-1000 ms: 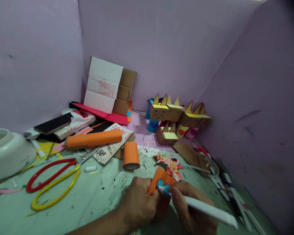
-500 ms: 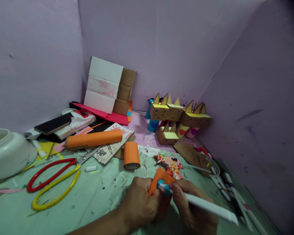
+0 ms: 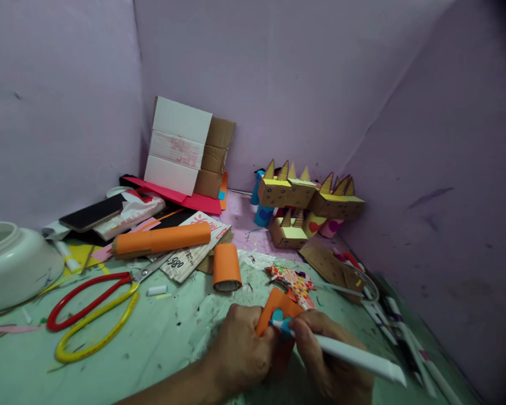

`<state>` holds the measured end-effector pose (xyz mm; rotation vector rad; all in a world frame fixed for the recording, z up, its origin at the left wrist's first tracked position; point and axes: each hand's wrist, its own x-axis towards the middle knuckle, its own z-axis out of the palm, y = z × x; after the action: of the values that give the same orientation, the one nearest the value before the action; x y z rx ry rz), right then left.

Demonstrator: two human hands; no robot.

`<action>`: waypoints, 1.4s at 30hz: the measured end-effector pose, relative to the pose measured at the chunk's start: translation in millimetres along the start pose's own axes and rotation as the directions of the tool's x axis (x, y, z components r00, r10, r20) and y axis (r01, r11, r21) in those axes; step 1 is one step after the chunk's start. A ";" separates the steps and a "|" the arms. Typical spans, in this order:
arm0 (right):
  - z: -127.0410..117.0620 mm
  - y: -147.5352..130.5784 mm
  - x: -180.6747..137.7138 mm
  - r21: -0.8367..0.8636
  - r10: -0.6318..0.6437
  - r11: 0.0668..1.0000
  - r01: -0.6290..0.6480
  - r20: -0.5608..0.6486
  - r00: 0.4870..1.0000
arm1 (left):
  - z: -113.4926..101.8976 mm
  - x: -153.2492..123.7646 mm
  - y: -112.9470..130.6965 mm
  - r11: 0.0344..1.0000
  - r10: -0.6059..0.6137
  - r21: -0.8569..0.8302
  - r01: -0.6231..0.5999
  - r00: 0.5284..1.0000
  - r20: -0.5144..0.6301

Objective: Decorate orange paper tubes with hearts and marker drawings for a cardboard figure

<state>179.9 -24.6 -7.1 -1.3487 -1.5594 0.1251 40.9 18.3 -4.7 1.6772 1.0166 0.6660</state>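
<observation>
Hardly anything has shifted: just nearer than the short orange tube, the left hand stays clenched on the orange paper piece, the right hand stays wrapped round the white pen, blue tip against that piece, so the same work goes on

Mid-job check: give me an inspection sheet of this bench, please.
surface: green tabletop, stained, with paper scraps.
job's things: orange paper piece; white pen, blue tip against it.
clutter: scissors, long orange tube, short orange tube, white bowl, phone, cardboard box, horned cardboard figures, markers.
grips: left hand shut on the orange paper piece; right hand shut on the white pen.
cables: nothing seen for sure; thin grey loop, unclear.
surroundings: lilac walls on three sides.
</observation>
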 end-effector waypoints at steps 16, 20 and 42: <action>0.2 -5.5 7.8 0.009 -0.035 0.999 0.036 -0.084 0.996 | 1.7 -1.5 -0.7 0.999 -0.052 0.005 0.052 0.999 0.000; -0.3 -6.4 10.2 0.056 -0.021 0.998 0.029 -0.125 0.992 | 0.6 -0.5 -0.1 0.999 -0.044 0.019 0.044 0.999 0.001; -3.8 0.7 12.7 0.180 0.007 0.983 0.025 -0.172 0.985 | -0.2 -0.7 6.1 0.997 -0.058 -0.059 0.058 0.998 0.002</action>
<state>185.1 -16.3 2.0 -1.1777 -1.3749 0.1382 42.3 17.0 1.2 1.5910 1.0323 0.6519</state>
